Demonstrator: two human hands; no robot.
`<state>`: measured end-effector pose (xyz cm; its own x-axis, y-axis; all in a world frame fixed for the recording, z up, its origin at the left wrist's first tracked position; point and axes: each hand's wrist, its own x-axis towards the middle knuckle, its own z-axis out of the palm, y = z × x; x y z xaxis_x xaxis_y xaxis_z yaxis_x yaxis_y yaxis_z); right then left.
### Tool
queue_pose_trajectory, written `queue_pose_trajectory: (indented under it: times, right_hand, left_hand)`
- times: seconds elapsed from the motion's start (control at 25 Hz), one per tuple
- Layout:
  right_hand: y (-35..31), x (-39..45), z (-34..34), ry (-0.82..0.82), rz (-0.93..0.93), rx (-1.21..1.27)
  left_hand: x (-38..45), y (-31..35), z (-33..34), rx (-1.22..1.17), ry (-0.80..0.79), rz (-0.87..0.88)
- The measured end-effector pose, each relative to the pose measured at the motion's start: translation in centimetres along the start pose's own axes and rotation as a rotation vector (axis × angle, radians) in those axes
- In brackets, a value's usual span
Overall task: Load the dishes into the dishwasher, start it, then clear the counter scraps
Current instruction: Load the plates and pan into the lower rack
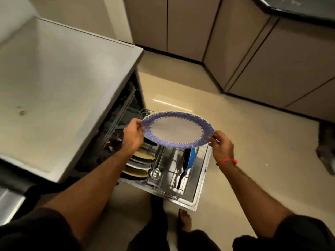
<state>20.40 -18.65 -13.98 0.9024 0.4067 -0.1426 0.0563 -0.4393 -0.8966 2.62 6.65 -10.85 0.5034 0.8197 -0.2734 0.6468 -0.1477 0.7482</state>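
Between the two hands a blue-rimmed plate (177,129) was held level over the dishwasher's pulled-out lower rack (163,180), its left rim pinched by the left hand (133,134), its right rim by the right hand (220,146). Below that grip, several plates (138,164), a ladle (155,171) and a blue dish (191,157) were already racked (loading judged partly done). Starting the machine and clearing scraps remained.
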Motion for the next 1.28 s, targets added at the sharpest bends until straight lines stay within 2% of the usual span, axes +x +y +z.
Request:
queue_pose_trajectory:
  times: [0.16,0.32,0.44,0.68,0.8,0.88,1.0,1.16,1.28]
  right_hand:
    - [6.6,5.3,2.0,0.111,0.009,-0.095]
    - [14.9,10.0,5.4,0.192,-0.012,-0.133]
    - [20.0,12.7,7.4,0.195,-0.034,-0.167]
    - [26.0,13.6,9.2,0.128,-0.029,-0.271]
    - [26.9,13.1,9.5,0.127,-0.005,-0.264]
    - [27.0,12.9,9.5,0.127,0.007,-0.243]
    - [26.4,12.6,9.3,0.175,-0.035,-0.208]
    - [25.2,13.3,9.1,0.232,-0.115,-0.134]
    - [24.2,14.0,9.7,0.228,-0.159,-0.134]
  left_hand:
    - [7.6,-3.0,7.8,0.025,-0.072,0.065]
    - [13.8,-8.1,16.5,0.031,-0.106,0.041]
    - [17.0,-11.0,21.5,0.061,-0.033,0.045]
    - [19.8,-14.3,26.1,0.252,-0.077,0.109]
    - [20.0,-14.8,26.6,0.355,-0.154,0.180]
    - [19.8,-14.6,26.8,0.336,-0.147,0.184]
    - [19.0,-14.1,26.9,0.234,-0.107,0.147]
    - [18.4,-14.6,25.7,0.210,-0.019,0.242]
    - [18.4,-15.1,25.2,0.172,0.030,0.190]
